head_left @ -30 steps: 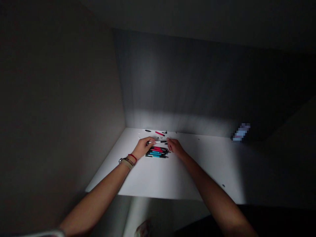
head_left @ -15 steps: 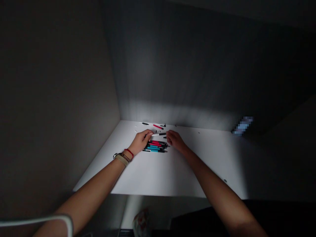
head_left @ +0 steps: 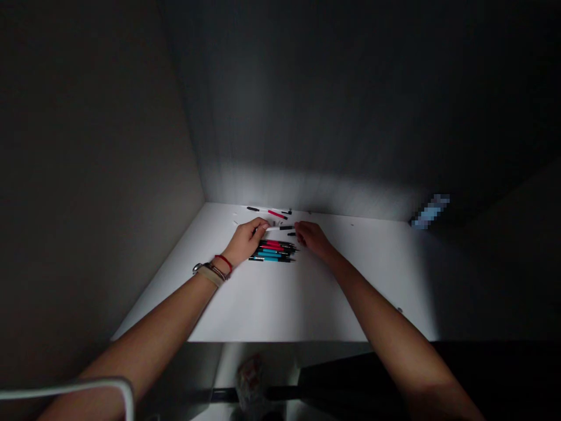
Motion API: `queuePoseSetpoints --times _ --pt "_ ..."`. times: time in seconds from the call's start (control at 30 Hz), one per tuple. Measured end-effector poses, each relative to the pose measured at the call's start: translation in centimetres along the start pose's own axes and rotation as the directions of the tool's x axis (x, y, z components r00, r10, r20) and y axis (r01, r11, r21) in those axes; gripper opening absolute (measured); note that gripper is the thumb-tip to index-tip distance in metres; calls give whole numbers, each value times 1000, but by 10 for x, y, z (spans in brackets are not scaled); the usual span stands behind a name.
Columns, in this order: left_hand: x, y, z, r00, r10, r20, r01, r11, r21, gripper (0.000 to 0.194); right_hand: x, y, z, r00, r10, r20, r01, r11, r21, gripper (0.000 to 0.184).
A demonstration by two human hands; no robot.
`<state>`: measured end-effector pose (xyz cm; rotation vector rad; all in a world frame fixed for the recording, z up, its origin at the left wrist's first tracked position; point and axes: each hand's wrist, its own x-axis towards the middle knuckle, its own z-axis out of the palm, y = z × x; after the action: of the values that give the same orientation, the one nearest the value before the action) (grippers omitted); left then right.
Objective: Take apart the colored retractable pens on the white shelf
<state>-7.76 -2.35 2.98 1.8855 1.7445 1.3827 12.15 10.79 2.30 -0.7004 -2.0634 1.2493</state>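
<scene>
Between my two hands lies a white pen with a black grip [head_left: 274, 228], held level above the desk. My left hand [head_left: 246, 238], with a watch and a red cord at the wrist, pinches its white end. The fingers of my right hand [head_left: 310, 237] are closed at its black end; the tip is hidden behind them. Just below, several red, blue and black pens [head_left: 274, 252] lie side by side in a row. A small black pen part [head_left: 291, 234] rests by my right fingers.
Along the back wall are a red pen piece [head_left: 277, 214], a black pen piece [head_left: 253, 209] and small bits. A blurred upright screen [head_left: 430, 211] stands at the back right of the white desk [head_left: 245, 316]. A pale curved bar [head_left: 87, 383] crosses the lower left.
The view has tilted slightly, so the desk and pens appear a little higher and further left. Both hands keep their hold on the white pen.
</scene>
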Motion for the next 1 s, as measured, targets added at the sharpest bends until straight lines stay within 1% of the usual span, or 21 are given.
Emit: queuePoseSetpoints --times 0.1,0.17,0.23,0.3,0.37,0.4,0.47,0.57,0.63,0.77,0.83,1.0 --pt "1 1 0 1000 0 7 0 1000 4 33 -1 -5 0 1000 23 17 -23 998 56 39" --pt "2 2 0 1000 -1 3 1 1000 -4 32 -2 -8 0 998 60 15 -62 993 102 36" --pt "2 2 0 1000 5 3 -5 1000 -17 31 -3 -11 1 995 99 20 -101 987 122 40" --pt "3 2 0 1000 17 5 -17 999 -27 31 -4 -11 1 993 111 30 -114 989 92 50" --pt "3 0 1 1000 29 0 -29 999 -30 32 -4 -10 2 996 85 35 -86 995 46 58" --pt "3 -1 1 999 33 -3 -33 999 -31 32 -4 -9 2 997 66 33 -67 997 38 58" --pt "4 -3 2 999 35 -8 -35 999 -35 31 -3 -6 3 998 38 41 -40 997 63 54" --pt "4 -6 3 1000 25 -18 -26 999 -36 32 -2 -2 5 998 34 60 -44 986 161 45" --pt "4 -7 3 1000 20 -20 -21 999 -36 33 -2 0 5 998 35 57 -45 983 178 45" --pt "4 -6 3 1000 22 8 -21 999 -46 33 -3 0 3 1000 5 28 -6 998 61 53" --pt "3 -5 2 1000 20 11 -20 999 -47 32 -3 -2 2 1000 -12 23 12 1000 22 53" --pt "2 -4 2 1000 9 1 -9 999 -43 31 -3 -4 3 1000 -16 18 15 999 30 49"
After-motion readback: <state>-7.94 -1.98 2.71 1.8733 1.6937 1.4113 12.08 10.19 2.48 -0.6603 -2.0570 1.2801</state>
